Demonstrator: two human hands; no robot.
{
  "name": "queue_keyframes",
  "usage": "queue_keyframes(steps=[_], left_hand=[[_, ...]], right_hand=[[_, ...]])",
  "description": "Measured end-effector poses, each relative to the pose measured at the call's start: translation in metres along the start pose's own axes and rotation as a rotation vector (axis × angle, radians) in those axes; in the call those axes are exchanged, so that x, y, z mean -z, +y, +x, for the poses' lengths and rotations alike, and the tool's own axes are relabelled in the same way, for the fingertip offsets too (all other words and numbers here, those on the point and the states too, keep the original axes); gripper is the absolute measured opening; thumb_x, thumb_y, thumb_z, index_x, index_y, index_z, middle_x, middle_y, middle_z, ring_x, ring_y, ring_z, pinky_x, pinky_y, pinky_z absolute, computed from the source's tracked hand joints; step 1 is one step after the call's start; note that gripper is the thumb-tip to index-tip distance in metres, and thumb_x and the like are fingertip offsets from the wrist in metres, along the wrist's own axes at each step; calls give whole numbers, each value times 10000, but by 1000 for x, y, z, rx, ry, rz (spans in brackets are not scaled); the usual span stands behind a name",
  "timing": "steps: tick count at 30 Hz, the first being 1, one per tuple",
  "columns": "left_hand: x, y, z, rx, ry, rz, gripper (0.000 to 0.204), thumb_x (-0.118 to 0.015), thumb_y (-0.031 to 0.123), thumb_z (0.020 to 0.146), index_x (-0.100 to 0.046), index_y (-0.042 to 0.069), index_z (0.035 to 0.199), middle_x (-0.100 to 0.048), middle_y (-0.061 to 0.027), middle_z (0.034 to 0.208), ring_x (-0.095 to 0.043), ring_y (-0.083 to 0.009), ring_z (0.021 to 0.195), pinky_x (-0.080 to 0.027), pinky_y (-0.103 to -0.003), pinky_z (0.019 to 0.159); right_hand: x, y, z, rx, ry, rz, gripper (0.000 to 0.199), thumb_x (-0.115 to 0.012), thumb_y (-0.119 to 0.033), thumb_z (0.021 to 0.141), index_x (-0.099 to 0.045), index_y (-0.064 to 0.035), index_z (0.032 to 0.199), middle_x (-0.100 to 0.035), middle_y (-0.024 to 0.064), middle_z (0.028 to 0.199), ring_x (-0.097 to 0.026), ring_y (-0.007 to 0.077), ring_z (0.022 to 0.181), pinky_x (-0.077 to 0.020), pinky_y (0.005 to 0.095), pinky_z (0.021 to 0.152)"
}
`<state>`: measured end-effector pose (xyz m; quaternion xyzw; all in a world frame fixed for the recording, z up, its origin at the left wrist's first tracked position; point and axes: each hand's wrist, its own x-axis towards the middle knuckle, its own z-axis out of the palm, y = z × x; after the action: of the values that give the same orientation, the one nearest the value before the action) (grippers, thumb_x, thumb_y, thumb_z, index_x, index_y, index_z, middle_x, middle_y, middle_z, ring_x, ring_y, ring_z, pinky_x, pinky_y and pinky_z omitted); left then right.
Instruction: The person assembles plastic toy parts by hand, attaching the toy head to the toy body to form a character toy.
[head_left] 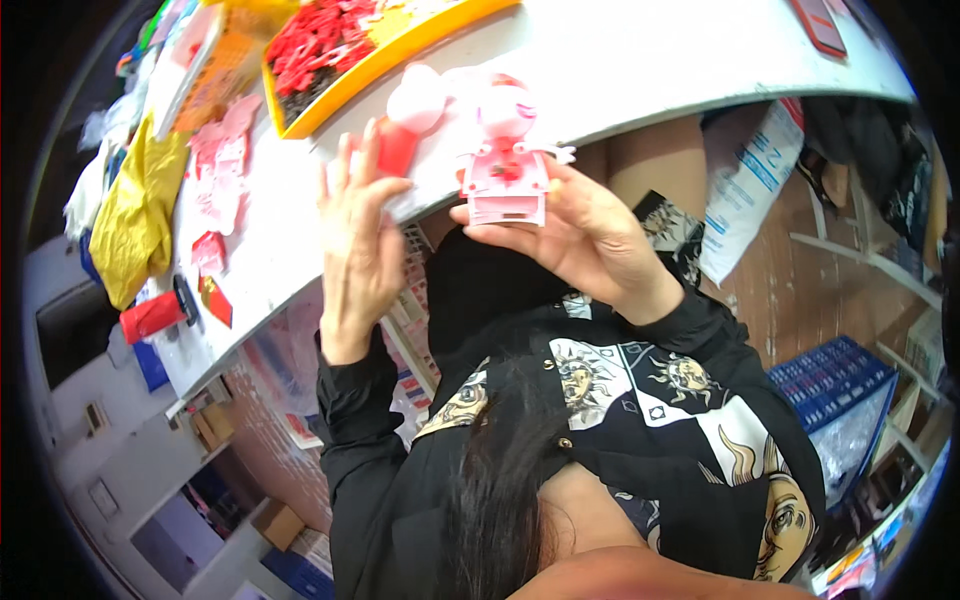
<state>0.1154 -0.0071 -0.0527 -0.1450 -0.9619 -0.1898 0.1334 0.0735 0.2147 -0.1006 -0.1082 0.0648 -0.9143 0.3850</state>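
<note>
My right hand (600, 235) grips a pink plastic toy figure (505, 165) by its lower part, just beyond the table's near edge. The figure has a rounded head, a red detail on its chest and a boxy, hollow-looking base. To its left, my left hand (360, 240) is raised with its fingers stretched out and apart, holding nothing that I can see. Close to those fingertips is a red piece (397, 148), with a pale pink rounded piece (418, 98) next to it. I cannot tell whether the fingers touch the red piece.
A yellow tray (390, 68) holds many small red, dark and yellow parts on the white table (640, 75). Pink molded parts (222, 160), a red roll-like object (152, 318) and a yellow bag (140, 220) lie left. A red phone-like object (820, 27) is far right.
</note>
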Motion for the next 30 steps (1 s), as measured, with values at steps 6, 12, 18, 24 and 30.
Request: queue_keyframes(steps=[6, 12, 18, 24, 30], left_hand=[[-8, 4, 8, 139, 272, -219, 384, -668, 43, 788, -514, 43, 1140, -467, -243, 1331, -403, -350, 1289, -293, -444, 1064], [-21, 15, 20, 234, 348, -87, 336, -750, 102, 745, -608, 37, 1043, -624, -177, 1145, -618, -300, 1029, -457, -382, 905], [-17, 15, 33, 284, 309, -226, 344, -746, 100, 747, -603, 39, 1054, -640, -168, 1090, -625, -287, 1004, -473, -350, 881], [-12, 1, 35, 169, 149, -71, 427, -731, 77, 774, -576, 18, 1168, -622, -169, 1115, -611, -217, 1003, -471, -307, 890], [-4, 26, 22, 246, 523, -968, 485, -639, 114, 870, -452, -45, 1287, -534, -216, 1251, -528, -307, 1166, -405, -392, 1003]], right_hand=[[-3, -3, 0, 41, 31, -36, 516, -488, -209, 963, -283, 36, 1367, -453, 218, 1319, -452, 371, 1241, -354, 473, 1074], [-5, -7, -3, 36, 106, -152, 636, -550, -251, 926, -237, 64, 1380, -422, 259, 1338, -400, 452, 1258, -337, 494, 1074], [-3, -9, -3, 42, 68, -28, 457, -515, -141, 946, -334, 47, 1321, -467, 199, 1293, -462, 328, 1236, -359, 511, 1066], [2, -11, 0, 50, 51, -7, 483, -521, -122, 942, -311, 49, 1342, -469, 185, 1295, -482, 317, 1218, -389, 490, 1048], [-15, 2, 15, 87, 94, -114, 554, -569, -80, 915, -281, 39, 1374, -489, 146, 1277, -526, 247, 1166, -432, 386, 1005]])
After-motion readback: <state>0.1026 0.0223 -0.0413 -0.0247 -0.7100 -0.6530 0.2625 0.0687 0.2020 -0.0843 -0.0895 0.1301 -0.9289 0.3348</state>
